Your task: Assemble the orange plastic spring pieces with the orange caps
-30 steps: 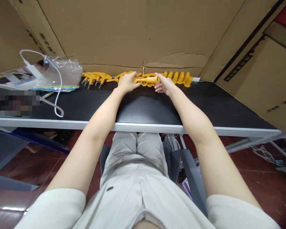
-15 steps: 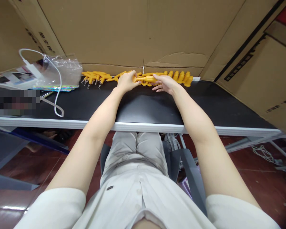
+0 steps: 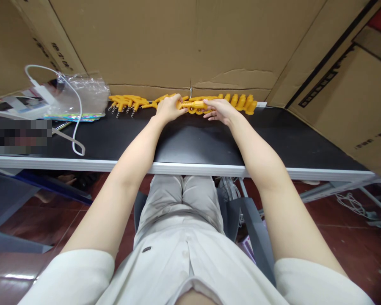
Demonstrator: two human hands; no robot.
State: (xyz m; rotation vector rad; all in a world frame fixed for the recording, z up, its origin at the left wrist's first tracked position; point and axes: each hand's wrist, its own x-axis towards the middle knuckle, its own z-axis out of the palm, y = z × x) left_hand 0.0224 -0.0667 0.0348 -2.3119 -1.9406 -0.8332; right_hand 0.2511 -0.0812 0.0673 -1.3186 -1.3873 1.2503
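Over the back of the black table, my left hand (image 3: 170, 108) is closed on the left end of a yellow plastic corkscrew piece (image 3: 193, 104) with a narrow ribbed neck. Its right, thicker end lies between the thumb and fingers of my right hand (image 3: 221, 111), whose lower fingers are loosely spread. The piece is held level. Behind my hands runs a row of yellow ring-ended parts, partly hidden. To the left lie several yellow-handled corkscrews (image 3: 128, 103) with bare metal spirals. Several yellow cylindrical sleeves (image 3: 241, 103) stand in a row on the right.
A cardboard wall (image 3: 190, 46) closes off the table's back, another cardboard panel (image 3: 349, 97) its right. A clear plastic bag (image 3: 90, 95), a white cable (image 3: 81, 106) and coloured sheets lie at the left. The table's silver front edge (image 3: 197, 169) crosses before my lap.
Almost nothing differs. My right hand has shifted very slightly at the right end of the yellow piece; my left hand keeps its place.
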